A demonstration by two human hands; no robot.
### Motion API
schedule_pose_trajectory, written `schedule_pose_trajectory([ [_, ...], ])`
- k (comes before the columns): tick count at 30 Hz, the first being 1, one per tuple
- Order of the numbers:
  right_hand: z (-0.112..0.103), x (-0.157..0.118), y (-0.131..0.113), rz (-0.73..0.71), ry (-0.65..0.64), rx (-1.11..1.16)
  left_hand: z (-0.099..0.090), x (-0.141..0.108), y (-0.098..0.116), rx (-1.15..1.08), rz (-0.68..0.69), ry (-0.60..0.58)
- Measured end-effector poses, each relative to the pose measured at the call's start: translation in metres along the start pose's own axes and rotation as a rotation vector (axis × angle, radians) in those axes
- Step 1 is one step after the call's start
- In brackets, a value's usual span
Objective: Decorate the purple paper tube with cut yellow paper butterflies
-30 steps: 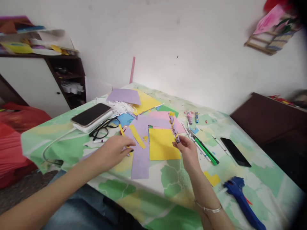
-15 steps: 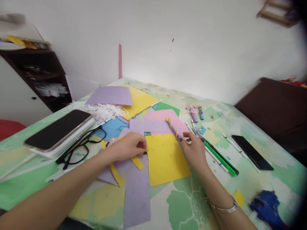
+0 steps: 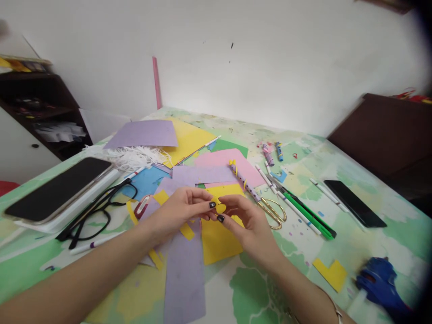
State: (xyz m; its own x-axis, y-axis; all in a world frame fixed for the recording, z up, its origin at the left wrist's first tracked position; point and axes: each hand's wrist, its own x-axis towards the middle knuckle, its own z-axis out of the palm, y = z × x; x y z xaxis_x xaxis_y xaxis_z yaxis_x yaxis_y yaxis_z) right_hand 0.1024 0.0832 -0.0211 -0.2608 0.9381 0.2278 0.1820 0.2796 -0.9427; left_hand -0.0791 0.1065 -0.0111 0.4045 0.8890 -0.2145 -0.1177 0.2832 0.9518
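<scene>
A small yellow paper piece (image 3: 220, 206) is pinched between my left hand (image 3: 189, 204) and my right hand (image 3: 248, 220), above a yellow sheet (image 3: 219, 243). The fingers of both hands are bent around it. Just beyond my right hand lies a purple paper roll (image 3: 245, 181) with dark dots and a yellow spiral strip. Gold-handled scissors (image 3: 275, 213) rest against its near end. Purple paper strips (image 3: 185, 274) and yellow strips (image 3: 186, 230) lie under and beside my left hand.
Black glasses (image 3: 97, 216) and a large phone (image 3: 60, 189) lie at the left. At the right are a green cutter (image 3: 308, 213), white pens, another phone (image 3: 354, 202) and a blue glue gun (image 3: 380, 283). White shredded strands (image 3: 135, 157) and coloured sheets lie farther back.
My right hand has moved left from beside the purple roll to meet my left hand. The small yellow piece now shows between them, and the gold scissor handles are uncovered. The view has shifted slightly.
</scene>
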Motion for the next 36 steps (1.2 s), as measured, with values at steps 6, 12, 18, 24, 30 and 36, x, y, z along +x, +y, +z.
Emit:
schedule_pose_trajectory([
  [6,-0.002,0.002,0.006,0.128,0.058,0.087,0.012,0.001,-0.007,-0.032,-0.051,0.066],
  [12,-0.005,0.003,0.011,0.186,0.078,0.087,0.009,0.003,-0.013,0.014,-0.010,0.046],
  [18,-0.004,0.004,0.013,0.141,0.037,0.110,0.005,0.001,-0.010,0.145,0.049,0.066],
  [24,-0.004,0.003,0.015,0.066,-0.002,0.097,0.008,0.001,-0.007,0.236,0.081,0.055],
  [30,-0.035,0.012,0.013,-0.086,0.179,-0.034,-0.010,-0.002,0.004,0.443,0.195,0.311],
  [36,-0.049,0.015,0.013,-0.125,0.305,-0.102,-0.040,-0.011,0.021,0.702,0.277,0.694],
])
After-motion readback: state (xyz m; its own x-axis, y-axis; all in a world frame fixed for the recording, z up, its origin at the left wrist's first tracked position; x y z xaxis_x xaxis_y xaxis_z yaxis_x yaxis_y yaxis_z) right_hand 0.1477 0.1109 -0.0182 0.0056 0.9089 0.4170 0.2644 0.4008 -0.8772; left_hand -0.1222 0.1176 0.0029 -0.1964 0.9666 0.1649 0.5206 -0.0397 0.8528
